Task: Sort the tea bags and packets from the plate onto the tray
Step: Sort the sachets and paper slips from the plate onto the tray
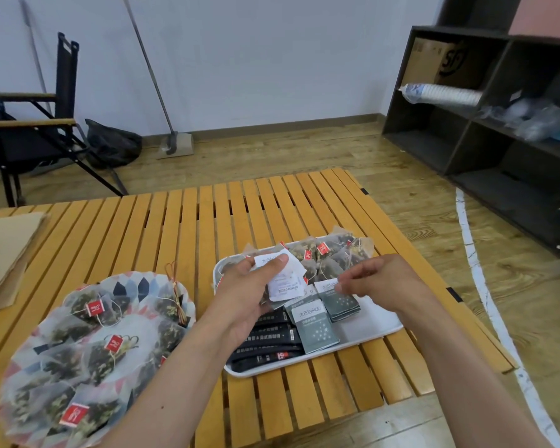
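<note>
Even soft daylight, mild blur, edges bowed

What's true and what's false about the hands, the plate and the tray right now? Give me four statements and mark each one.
1. The left hand holds a bunch of white paper packets. True.
2. The patterned round plate is empty. False: mesh tea bags with red tags lie on it.
3. The right hand pinches a grey-green square sachet over the white rectangular tray. True.
4. The black stick packets lie on the bare table. False: they lie in the tray.
</note>
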`<state>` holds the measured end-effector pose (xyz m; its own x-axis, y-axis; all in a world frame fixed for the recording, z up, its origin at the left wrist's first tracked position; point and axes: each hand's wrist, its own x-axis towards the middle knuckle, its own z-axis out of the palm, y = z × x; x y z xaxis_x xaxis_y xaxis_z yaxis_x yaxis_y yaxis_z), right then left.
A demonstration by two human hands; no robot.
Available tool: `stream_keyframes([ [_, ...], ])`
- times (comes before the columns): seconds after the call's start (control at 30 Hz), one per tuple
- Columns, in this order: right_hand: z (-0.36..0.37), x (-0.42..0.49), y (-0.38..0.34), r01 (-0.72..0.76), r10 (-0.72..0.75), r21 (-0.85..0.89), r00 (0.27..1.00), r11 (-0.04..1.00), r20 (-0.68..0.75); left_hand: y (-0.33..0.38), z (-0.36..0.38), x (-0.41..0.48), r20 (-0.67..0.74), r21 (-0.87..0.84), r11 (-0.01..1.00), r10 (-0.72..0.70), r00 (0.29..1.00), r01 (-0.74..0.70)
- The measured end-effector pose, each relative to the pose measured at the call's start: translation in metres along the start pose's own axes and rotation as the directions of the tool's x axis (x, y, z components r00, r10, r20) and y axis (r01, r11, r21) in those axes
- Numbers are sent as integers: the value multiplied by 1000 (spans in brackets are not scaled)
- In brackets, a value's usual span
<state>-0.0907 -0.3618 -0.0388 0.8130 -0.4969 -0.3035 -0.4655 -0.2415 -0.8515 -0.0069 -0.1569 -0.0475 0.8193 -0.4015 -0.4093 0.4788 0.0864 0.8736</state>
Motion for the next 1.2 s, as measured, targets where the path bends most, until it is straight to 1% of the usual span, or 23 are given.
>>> stream_keyframes([
  [0.07,2,-7,-8,81,-80,102,997,991,-10,0,1,1,33,-51,998,-32,999,33],
  [0.13,11,-15,-15,125,-135,171,990,977,50,-1,2,3,56,-91,995,-46,997,51],
  [0.2,22,-22,-17,127,-146,160,983,979,112,-2,2,4,84,-82,995,-41,996,48],
  [0.23,26,-23,-17,130,-147,143,982,981,116,-3,2,4,97,-63,997,-33,995,40],
  [0.3,29,-21,-14,114,-127,131,987,985,98,-4,2,3,96,-30,999,-10,995,13],
  [0.43,19,-16,-13,32,-56,191,991,981,119,-4,1,1,52,-19,1000,19,998,-18],
  [0.6,17,-14,-12,-27,-13,210,982,977,188,0,5,-2,110,6,1000,14,994,-15],
  [0.73,18,-11,-12,-29,-15,234,984,972,180,1,3,-2,121,-24,1000,-2,993,5],
  [0.87,20,-10,-12,-31,-17,245,982,969,189,0,3,0,75,-54,999,0,997,4],
  [0.93,18,-12,-13,-40,-17,288,981,957,194,0,3,0,11,-53,998,24,1000,-24],
  [1.03,7,-12,-13,-44,-43,434,981,900,189,1,3,0,-58,-48,997,60,996,-63],
  [1.13,-2,-7,-14,-42,-62,633,988,773,141,3,2,-1,-93,-35,996,80,992,-83],
  [1.17,-3,-5,-15,-40,-58,671,991,741,123,4,1,-1,-103,-31,996,82,991,-86],
  [1.2,-4,-5,-15,-38,-55,683,992,730,113,4,1,-1,-111,-30,996,85,990,-89],
])
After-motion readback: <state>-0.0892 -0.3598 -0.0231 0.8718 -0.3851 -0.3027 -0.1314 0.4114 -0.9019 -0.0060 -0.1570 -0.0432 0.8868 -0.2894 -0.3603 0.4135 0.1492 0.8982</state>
